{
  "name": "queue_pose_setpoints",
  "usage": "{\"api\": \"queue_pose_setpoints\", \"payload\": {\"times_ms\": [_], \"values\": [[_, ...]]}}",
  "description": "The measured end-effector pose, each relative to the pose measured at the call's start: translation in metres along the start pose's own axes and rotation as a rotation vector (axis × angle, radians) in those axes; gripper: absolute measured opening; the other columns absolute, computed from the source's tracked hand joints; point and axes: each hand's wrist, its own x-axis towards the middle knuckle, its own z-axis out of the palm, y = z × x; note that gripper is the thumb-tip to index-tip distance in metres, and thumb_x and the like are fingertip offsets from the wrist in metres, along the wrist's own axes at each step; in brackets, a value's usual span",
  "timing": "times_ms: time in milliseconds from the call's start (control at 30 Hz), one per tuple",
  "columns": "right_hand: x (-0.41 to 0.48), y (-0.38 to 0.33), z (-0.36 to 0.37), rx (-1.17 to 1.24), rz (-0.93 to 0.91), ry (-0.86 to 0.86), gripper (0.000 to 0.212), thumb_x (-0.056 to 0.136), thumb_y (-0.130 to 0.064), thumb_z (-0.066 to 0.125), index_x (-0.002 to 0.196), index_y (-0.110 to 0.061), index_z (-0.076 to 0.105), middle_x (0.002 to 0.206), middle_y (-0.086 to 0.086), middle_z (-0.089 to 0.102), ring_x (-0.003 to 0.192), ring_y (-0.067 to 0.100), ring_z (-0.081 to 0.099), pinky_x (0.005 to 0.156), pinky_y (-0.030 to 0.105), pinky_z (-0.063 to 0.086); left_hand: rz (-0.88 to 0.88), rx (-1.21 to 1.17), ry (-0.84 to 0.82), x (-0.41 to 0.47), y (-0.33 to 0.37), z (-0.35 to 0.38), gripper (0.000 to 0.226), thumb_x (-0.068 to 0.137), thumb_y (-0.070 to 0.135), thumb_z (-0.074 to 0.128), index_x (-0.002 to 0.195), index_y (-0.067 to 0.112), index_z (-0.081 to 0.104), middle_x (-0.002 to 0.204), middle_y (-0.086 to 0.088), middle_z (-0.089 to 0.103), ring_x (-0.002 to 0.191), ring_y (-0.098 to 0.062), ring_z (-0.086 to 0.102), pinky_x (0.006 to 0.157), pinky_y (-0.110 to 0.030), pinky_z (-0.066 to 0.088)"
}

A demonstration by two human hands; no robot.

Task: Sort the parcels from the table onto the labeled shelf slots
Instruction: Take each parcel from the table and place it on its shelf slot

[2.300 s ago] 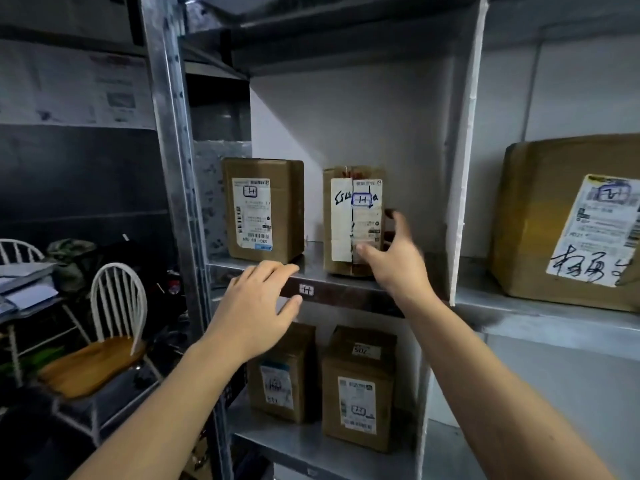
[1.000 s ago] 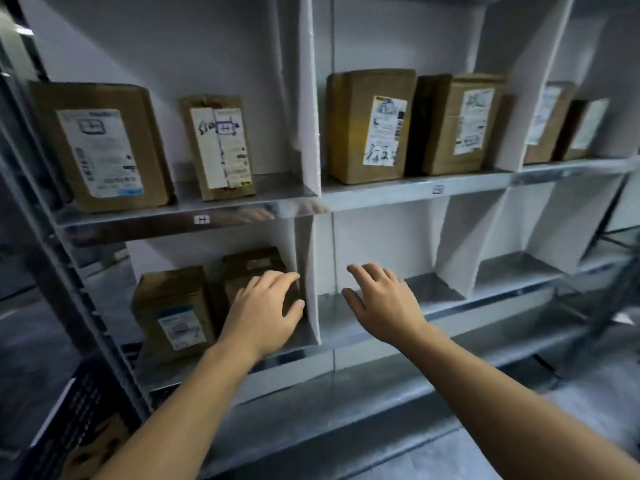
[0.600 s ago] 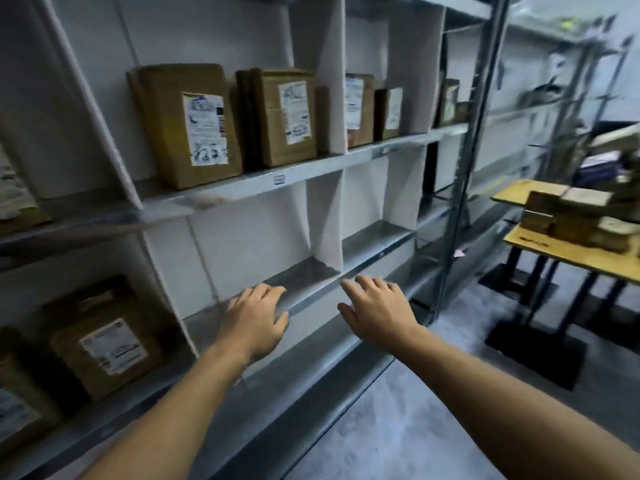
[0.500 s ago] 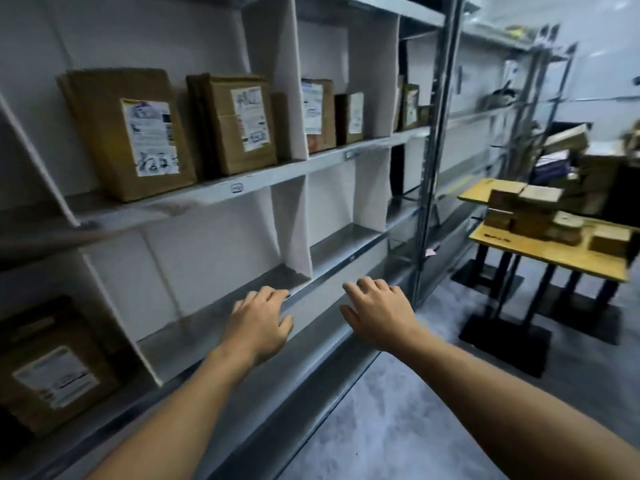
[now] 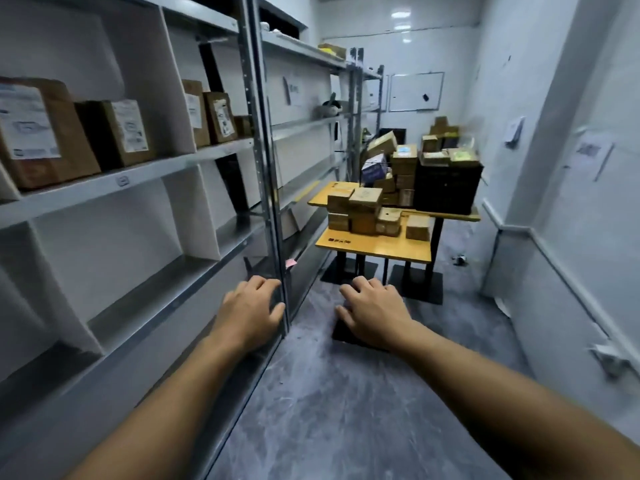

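Observation:
A metal shelf unit [image 5: 145,174] with white dividers runs along my left. Brown cardboard parcels [image 5: 114,133] with white labels stand on its upper shelf. Ahead, two yellow tables [image 5: 374,247] carry a pile of small brown parcels [image 5: 363,209]. My left hand [image 5: 251,311] hovers palm down in front of the shelf's steel post, fingers relaxed, holding nothing. My right hand [image 5: 372,313] hangs palm down over the floor, also empty, well short of the tables.
A black crate [image 5: 446,185] with more boxes stands on the far table. A steel upright post [image 5: 263,161] rises beside my left hand. A grey floor aisle [image 5: 346,393] leads to the tables. White wall [image 5: 571,202] on the right, whiteboard [image 5: 415,91] at the back.
My right hand let go of the labelled parcel it held on the shelf. The view swung right from the shelf to the aisle and tables. Both hands dropped lower, empty.

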Motion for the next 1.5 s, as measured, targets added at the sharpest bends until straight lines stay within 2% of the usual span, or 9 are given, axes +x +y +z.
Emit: {"api": "queue_pose_setpoints", "payload": {"times_ms": [200,400,667,833,933,1133,1367,1500], "values": [[0.007,0.081,0.017,-0.018,0.148,-0.040,0.043,0.099,-0.053,0.038,0.128,-0.023,0.051,0.129,0.006,0.053,0.116,0.031,0.053,0.084,0.042,0.045,0.134,-0.022,-0.056,0.067,0.060,0.047,0.050,0.094,0.044,0.048,0.141,0.027,0.044,0.138,0.002,0.049,0.120,-0.023,0.048,0.098,-0.039,0.039],[0.045,0.130,0.042,-0.013,0.248,-0.103,0.047,0.100,-0.053,0.037,0.136,-0.023,0.046,0.136,0.007,0.049,0.120,0.031,0.050,0.090,0.045,0.044,0.200,-0.023,-0.111,0.141,0.074,0.091,0.049,0.095,0.043,0.047,0.140,0.026,0.043,0.139,0.003,0.048,0.122,-0.022,0.047,0.099,-0.038,0.039],[0.177,0.190,0.077,-0.052,0.301,-0.069,0.044,0.100,-0.050,0.038,0.132,-0.021,0.048,0.130,0.007,0.053,0.117,0.032,0.051,0.087,0.044,0.043,0.285,-0.039,-0.092,0.297,0.070,0.139,0.046,0.094,0.042,0.046,0.138,0.027,0.046,0.136,0.002,0.051,0.121,-0.023,0.048,0.099,-0.039,0.039],[0.255,0.221,0.101,-0.050,0.349,-0.086,0.042,0.100,-0.051,0.038,0.129,-0.023,0.049,0.128,0.005,0.054,0.114,0.032,0.052,0.085,0.041,0.042,0.334,-0.003,-0.093,0.391,0.066,0.156,0.044,0.096,0.044,0.044,0.138,0.030,0.044,0.137,0.007,0.050,0.123,-0.018,0.046,0.094,-0.036,0.039],[0.285,0.239,0.117,-0.025,0.384,-0.102,0.045,0.099,-0.053,0.038,0.132,-0.024,0.049,0.128,0.004,0.054,0.116,0.031,0.051,0.087,0.041,0.043,0.332,-0.018,-0.110,0.434,0.067,0.168,0.045,0.097,0.044,0.043,0.140,0.031,0.043,0.140,0.009,0.047,0.125,-0.018,0.044,0.092,-0.036,0.040],[0.333,0.276,0.149,-0.002,0.425,-0.142,0.041,0.100,-0.052,0.038,0.128,-0.024,0.049,0.125,0.003,0.054,0.116,0.030,0.051,0.086,0.041,0.043,0.363,-0.046,-0.188,0.498,0.066,0.209,0.046,0.095,0.044,0.045,0.138,0.027,0.045,0.135,0.002,0.051,0.122,-0.022,0.047,0.096,-0.038,0.039],[0.418,0.337,0.190,0.050,0.390,-0.167,0.045,0.100,-0.052,0.039,0.135,-0.026,0.048,0.132,0.002,0.053,0.121,0.028,0.051,0.090,0.042,0.045,0.309,-0.026,-0.213,0.590,0.069,0.247,0.047,0.096,0.045,0.044,0.139,0.029,0.044,0.138,0.004,0.049,0.124,-0.019,0.045,0.099,-0.038,0.039],[0.477,0.383,0.209,0.089,0.347,-0.159,0.045,0.100,-0.052,0.039,0.136,-0.026,0.046,0.133,0.003,0.054,0.122,0.027,0.051,0.096,0.045,0.047,0.262,-0.007,-0.173,0.657,0.081,0.262,0.046,0.096,0.047,0.044,0.139,0.032,0.043,0.140,0.005,0.049,0.125,-0.018,0.045,0.101,-0.037,0.039]]}}
